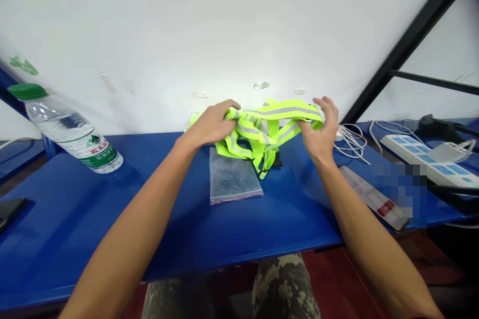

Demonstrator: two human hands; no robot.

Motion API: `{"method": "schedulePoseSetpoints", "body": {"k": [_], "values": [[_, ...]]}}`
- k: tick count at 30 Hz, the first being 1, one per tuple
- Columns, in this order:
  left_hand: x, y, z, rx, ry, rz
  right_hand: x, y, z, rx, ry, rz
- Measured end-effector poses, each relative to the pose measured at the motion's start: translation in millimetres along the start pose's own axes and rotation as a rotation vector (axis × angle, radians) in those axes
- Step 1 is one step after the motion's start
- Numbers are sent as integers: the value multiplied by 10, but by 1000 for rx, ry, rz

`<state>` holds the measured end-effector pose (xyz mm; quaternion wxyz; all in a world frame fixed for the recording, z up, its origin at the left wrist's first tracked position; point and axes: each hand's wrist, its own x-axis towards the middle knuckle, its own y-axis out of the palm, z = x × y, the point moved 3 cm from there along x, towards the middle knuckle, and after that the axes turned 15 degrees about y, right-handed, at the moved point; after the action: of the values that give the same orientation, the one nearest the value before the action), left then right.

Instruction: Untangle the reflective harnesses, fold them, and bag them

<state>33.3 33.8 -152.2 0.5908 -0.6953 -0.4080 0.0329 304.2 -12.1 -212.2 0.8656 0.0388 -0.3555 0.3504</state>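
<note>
Neon-yellow reflective straps stretch left to right above our blue table.
Our left hand clenches bunched folds, fingertips partly hidden; our right hand, half-curled, holds the loop's end. Their tangle hides the zip bag's far edge; we cannot trace strap ends.

Indoor desk area, room type indeterminate: blue tabletop at centre, white wall behind, power strip at right.

Head-worn view, down across blue table
</note>
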Motion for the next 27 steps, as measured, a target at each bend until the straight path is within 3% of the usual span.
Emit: {"method": "schedulePoseSetpoints", "body": {"k": [3,5,9,13,17,20,24,27], "values": [[-30,-47,10,-180,14,203,68,56,-177,133,110,14],[-63,-88,-2,-268,43,267,96,104,-253,186,138,15],[-86,-128,10,-278,50,230,103,185,-293,290,193,54],[-57,-51,93,-76,-33,222,81,202,-265,465,376,133],[-57,15,187,216,-201,96,54,185,-155,606,523,300],[-68,37,216,286,-278,-82,17,159,-33,641,513,403],[-40,45,178,230,-260,-246,-40,133,115,589,381,508],[-3,56,122,31,-229,-224,-66,124,181,531,275,501]]}}
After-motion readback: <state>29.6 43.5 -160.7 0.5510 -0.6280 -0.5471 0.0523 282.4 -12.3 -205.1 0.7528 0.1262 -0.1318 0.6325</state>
